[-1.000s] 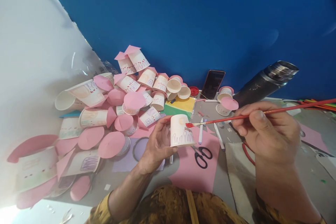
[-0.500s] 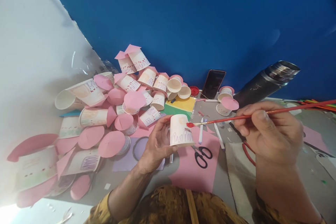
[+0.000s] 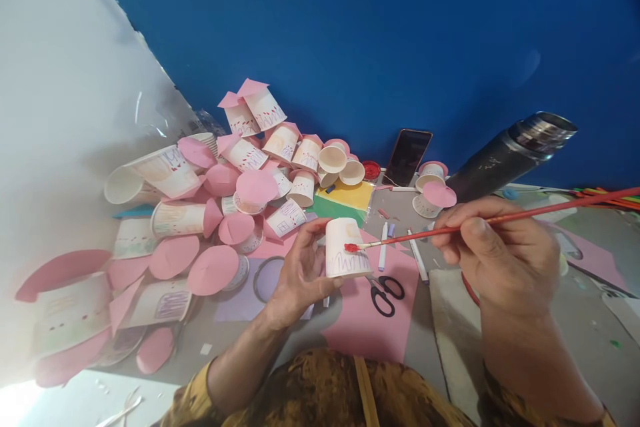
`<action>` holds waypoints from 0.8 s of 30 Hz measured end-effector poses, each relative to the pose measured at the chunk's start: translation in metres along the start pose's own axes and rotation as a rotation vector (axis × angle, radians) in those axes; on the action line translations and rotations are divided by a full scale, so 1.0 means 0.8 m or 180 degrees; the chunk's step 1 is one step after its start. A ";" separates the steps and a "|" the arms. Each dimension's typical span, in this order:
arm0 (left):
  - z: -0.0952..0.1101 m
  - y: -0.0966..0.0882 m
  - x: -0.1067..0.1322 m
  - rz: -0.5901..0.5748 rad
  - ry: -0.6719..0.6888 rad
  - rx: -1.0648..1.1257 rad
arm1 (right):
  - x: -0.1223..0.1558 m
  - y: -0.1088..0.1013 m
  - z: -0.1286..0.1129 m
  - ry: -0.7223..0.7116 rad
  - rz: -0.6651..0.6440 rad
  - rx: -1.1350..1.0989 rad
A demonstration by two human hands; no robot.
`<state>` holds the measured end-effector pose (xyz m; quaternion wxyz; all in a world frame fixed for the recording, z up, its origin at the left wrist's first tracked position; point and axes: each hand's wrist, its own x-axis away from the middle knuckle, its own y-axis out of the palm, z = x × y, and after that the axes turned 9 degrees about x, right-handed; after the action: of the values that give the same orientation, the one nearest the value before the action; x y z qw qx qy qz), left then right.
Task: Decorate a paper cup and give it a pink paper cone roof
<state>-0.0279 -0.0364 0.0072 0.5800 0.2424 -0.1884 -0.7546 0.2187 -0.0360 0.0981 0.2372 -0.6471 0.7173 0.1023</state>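
My left hand [image 3: 300, 273] grips a white paper cup [image 3: 341, 263], held upside down with its wide rim lowest. Purple zigzag strokes run along the cup's lower part, and a faint orange patch shows higher up. Between the fingers and thumb of my right hand [image 3: 500, 253] is a paintbrush [image 3: 425, 235] with a long red handle. Its bristles, loaded with red paint, lie against or just in front of the cup's side; contact is hard to tell. Below the cup, black-handled scissors [image 3: 384, 295] rest on a pink paper sheet [image 3: 370, 333].
Many decorated paper cups with pink paper tops [image 3: 215, 270] are piled at left. Toward the blue wall stand a red paint pot [image 3: 371, 171], a phone [image 3: 407, 157] and a dark flask [image 3: 510, 153]. Markers [image 3: 383, 247] and a folded cloth [image 3: 453, 320] lie nearer.
My right hand has shifted left, carrying the paintbrush; its red tip has moved left and down across the cup's side. My left hand and the cup have barely moved.
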 end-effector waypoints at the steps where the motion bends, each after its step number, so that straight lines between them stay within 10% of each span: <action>1: 0.000 0.000 0.000 0.0004 0.0008 -0.0008 | 0.000 0.000 -0.001 0.0006 -0.0006 0.0003; 24: -0.003 -0.004 0.002 0.0055 -0.0072 -0.0013 | 0.001 -0.001 -0.001 0.0157 0.0015 0.0013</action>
<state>-0.0294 -0.0374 0.0031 0.5848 0.2309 -0.1955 -0.7526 0.2191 -0.0371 0.0988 0.2204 -0.6473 0.7247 0.0854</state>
